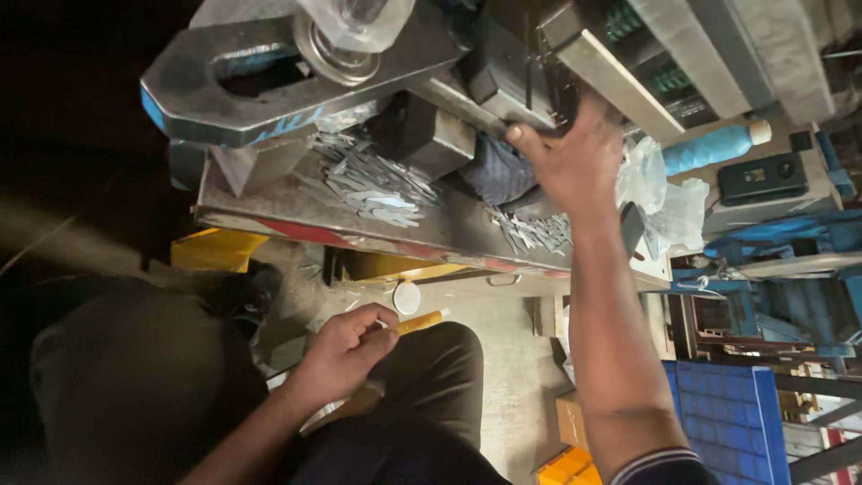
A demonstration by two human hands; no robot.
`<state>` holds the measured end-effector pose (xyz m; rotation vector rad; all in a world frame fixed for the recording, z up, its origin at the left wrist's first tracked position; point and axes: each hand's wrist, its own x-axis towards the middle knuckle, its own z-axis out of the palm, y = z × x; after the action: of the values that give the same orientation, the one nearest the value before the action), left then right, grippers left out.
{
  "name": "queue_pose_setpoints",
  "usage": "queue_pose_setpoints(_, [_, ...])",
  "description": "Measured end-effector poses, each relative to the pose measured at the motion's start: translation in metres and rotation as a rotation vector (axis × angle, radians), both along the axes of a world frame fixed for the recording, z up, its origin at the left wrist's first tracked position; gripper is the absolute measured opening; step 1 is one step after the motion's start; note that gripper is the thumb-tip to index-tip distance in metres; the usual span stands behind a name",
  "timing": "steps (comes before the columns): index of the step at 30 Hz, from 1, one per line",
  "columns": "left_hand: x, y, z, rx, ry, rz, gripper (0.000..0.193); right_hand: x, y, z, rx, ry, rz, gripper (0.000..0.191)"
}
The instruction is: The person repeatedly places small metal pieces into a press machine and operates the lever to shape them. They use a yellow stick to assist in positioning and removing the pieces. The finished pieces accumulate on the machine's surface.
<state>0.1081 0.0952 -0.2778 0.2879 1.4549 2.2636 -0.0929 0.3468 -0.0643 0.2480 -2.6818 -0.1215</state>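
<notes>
The right hand's fingers [530, 139] are spread and pressed against the dark metal die block [516, 85] of the press machine, thumb out toward 9 o'clock, not closed around anything. From there the right hand [575, 162] bends back at the wrist and the forearm runs straight down toward 6 o'clock, reaching up and away from the body. Just below that hand, at 7 o'clock from it, a small pile of thin metal strips [534, 229] lies on the tabletop [296, 211]; a bigger heap of cut strips [373, 184] sits well to its 9 o'clock. Judging by these heaps, a good many pieces have already come out, and loose stock remains uncollected.

The left hand's fingers [382, 328] are curled together, pinching near a yellowish stick-like piece [420, 321]; whether they truly grip it cannot be told. The left hand [346, 350] rests low over the knee, forearm angled toward 7 o'clock.
</notes>
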Motion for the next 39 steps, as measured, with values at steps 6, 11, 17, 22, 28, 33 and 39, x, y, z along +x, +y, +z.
queue_pose_setpoints(6, [0.000,-0.004,0.001,-0.131,-0.003,0.010,0.013,0.001,0.013,0.001,-0.139,-0.028,0.084,0.077])
queue_pose_setpoints(11, [0.001,-0.004,-0.002,-0.073,0.005,0.026,0.012,-0.014,0.017,0.007,-0.224,-0.077,0.123,0.071])
queue_pose_setpoints(17, [0.001,-0.002,-0.004,-0.026,0.043,0.047,0.010,-0.018,0.014,0.004,-0.216,-0.056,0.132,0.058])
queue_pose_setpoints(22, [0.001,-0.003,-0.001,-0.057,0.040,0.037,0.010,-0.014,0.011,0.006,-0.195,-0.037,0.178,0.055])
queue_pose_setpoints(28, [0.000,-0.004,0.002,-0.088,-0.002,0.033,0.010,-0.007,0.007,0.001,-0.118,0.017,0.099,0.054])
queue_pose_setpoints(33, [0.000,-0.006,0.002,-0.065,0.051,0.034,0.009,-0.001,0.006,-0.002,-0.144,0.046,0.106,0.052])
queue_pose_setpoints(39, [0.001,-0.005,0.002,-0.042,-0.001,-0.003,0.011,0.012,0.005,-0.010,-0.022,0.114,0.162,0.052])
